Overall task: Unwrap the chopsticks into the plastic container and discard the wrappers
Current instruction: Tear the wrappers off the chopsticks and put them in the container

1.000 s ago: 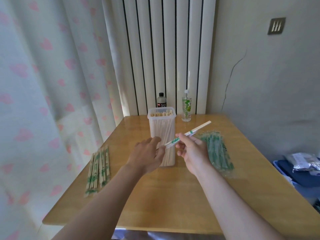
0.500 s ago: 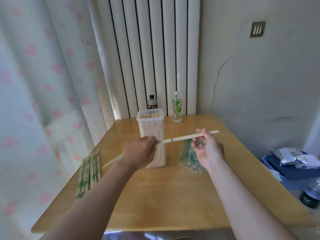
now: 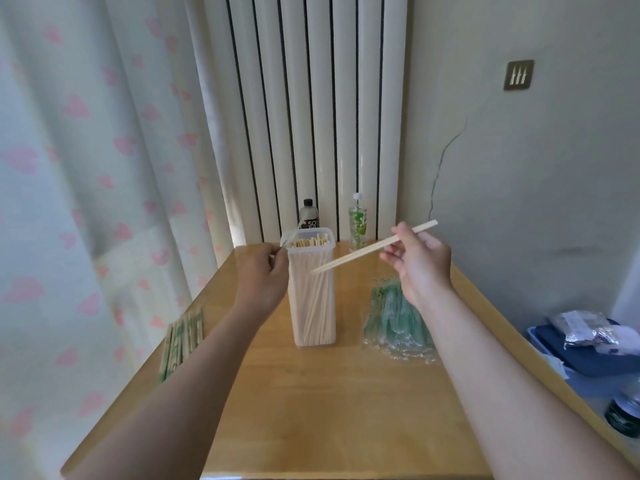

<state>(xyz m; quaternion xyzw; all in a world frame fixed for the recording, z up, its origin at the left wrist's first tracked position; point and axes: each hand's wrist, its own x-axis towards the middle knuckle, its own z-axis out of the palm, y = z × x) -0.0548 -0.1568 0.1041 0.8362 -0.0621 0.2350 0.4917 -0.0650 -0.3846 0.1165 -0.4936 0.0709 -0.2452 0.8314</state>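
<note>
Nearest: wooden table [image 3: 329, 410], both bare forearms reaching out over it. Outboard of left forearm, at table's left edge: wrapped chopsticks [image 3: 181, 336] in a flat row, side by side, green print on the sleeves. Under right wrist, partly hidden by forearm: loose heap of empty wrappers [image 3: 391, 323], clear film with green print, lying on table. Between the two hands, standing upright on table: tall clear plastic container [image 3: 313, 306], lid off, packed with bare chopsticks on end, tips level with rim. Left hand [image 3: 258, 275] just beside container's left wall, fingers curled, pinching a stripped wrapper [image 3: 289, 236]; free end of film rising past container's near-left rim corner. Right hand [image 3: 419, 261] raised to the right of container, thumb and fingertips grasping a bare chopstick pair [image 3: 363, 251]; pair tilted, lower tip pointing toward left hand and crossing in front of container's upper wall, upper end sticking out past right hand. Not in container. Beyond the hands, at table's far edge: dark bottle [image 3: 308, 218] behind container, green-labelled bottle [image 3: 358, 225] beside it, both upright. Behind these: white ribbed radiator [image 3: 311, 116]. Far outboard of left hand: curtain [image 3: 86, 150] with pink hearts. Outboard of right forearm, below table level: blue bin [image 3: 571, 358] holding crumpled silver bags.
</note>
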